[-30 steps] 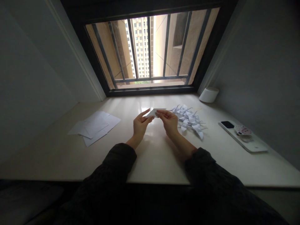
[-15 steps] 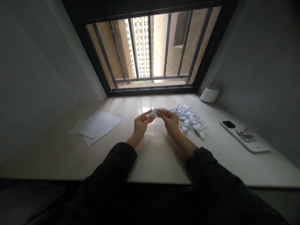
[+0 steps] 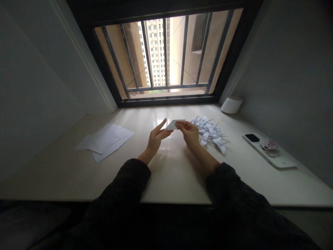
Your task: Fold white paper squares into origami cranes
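A small folded piece of white paper (image 3: 172, 125) is pinched in my right hand (image 3: 189, 134), with its pointed end sticking out to the left. My left hand (image 3: 156, 137) is raised next to that point, fingers spread, and holds nothing. Its thumb lies close to the paper's lower edge. Just behind my right hand lies a heap of several white origami cranes (image 3: 209, 133). Some of the heap is hidden by that hand.
Loose white paper sheets (image 3: 104, 141) lie on the pale glossy sill (image 3: 174, 180) at left. A smartphone (image 3: 267, 150) with a round sticker grip lies at right. A white cylindrical object (image 3: 231, 105) stands in the far right corner, below a barred window (image 3: 166, 55).
My left hand has opened and drawn back from the paper's point, its index finger now pointing up. My right hand keeps the folded paper, which has barely moved.
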Demonstrator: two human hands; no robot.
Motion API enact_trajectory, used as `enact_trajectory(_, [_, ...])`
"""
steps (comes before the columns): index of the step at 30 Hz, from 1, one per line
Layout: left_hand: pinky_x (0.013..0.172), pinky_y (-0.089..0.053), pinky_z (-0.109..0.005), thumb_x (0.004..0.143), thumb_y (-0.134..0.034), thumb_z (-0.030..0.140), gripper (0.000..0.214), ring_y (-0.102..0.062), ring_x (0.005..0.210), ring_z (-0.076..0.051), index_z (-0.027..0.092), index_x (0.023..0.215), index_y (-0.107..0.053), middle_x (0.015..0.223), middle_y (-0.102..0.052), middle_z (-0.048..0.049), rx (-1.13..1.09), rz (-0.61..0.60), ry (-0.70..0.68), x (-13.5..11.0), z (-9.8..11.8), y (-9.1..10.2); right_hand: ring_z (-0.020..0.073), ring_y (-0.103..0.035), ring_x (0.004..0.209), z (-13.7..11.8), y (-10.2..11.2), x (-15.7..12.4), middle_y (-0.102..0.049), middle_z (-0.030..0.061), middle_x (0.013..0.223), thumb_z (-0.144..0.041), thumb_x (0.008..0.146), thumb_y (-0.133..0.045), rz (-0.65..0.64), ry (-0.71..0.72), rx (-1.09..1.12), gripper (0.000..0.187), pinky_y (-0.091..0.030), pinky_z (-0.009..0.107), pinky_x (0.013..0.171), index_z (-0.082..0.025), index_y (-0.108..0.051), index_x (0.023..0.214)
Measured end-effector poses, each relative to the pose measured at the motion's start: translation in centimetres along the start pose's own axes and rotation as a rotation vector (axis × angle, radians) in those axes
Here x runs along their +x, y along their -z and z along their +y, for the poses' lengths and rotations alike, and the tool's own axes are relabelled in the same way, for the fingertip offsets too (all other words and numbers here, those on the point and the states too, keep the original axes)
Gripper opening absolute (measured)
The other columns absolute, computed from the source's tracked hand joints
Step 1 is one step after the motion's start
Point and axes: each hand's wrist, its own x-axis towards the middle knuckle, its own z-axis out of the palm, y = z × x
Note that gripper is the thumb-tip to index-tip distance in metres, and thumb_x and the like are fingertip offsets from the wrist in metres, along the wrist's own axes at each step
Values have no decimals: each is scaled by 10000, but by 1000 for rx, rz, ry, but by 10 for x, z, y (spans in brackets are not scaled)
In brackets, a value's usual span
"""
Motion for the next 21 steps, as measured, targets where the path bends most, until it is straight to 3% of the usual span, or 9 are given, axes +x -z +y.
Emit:
enact_trajectory(4, [802, -505, -345, 706, -711, 400, 679, -673, 941, -240, 198, 1318, -498, 945, -729, -78, 181, 14, -28, 1, 0, 1, 190, -672, 779, 2, 2, 2, -734, 33, 826, -353, 630, -760, -24, 38, -29, 225, -529, 348, 781, -210, -719, 799])
enact_trajectory(9, [601, -463, -263, 707, -682, 502, 420, -690, 832, -237, 157, 946, -702, 876, -732, -118, 364, 70, -10, 4, -6, 3, 183, -655, 797, 0, 2, 0, -719, 37, 892, -381, 679, -725, -114, 68, -111, 240, -517, 341, 773, -221, -719, 858])
enact_trajectory(16, [606, -431, -270, 678, -706, 504, 371, -691, 821, -238, 179, 856, -726, 873, -736, -107, 288, 126, 26, 2, -7, 3, 129, -549, 615, -3, -1, -5, -611, -37, 642, -376, 601, -787, -200, -5, -103, 422, -479, 296, 639, -234, -698, 989])
enact_trajectory(21, [635, -429, -286, 663, -714, 507, 368, -692, 818, -246, 176, 822, -735, 821, -736, -109, 345, 81, 40, 2, -6, 4, 96, -473, 518, 2, 1, -4, -507, -76, 527, -354, 550, -812, -136, -50, -39, 304, -456, 292, 603, -214, -692, 792])
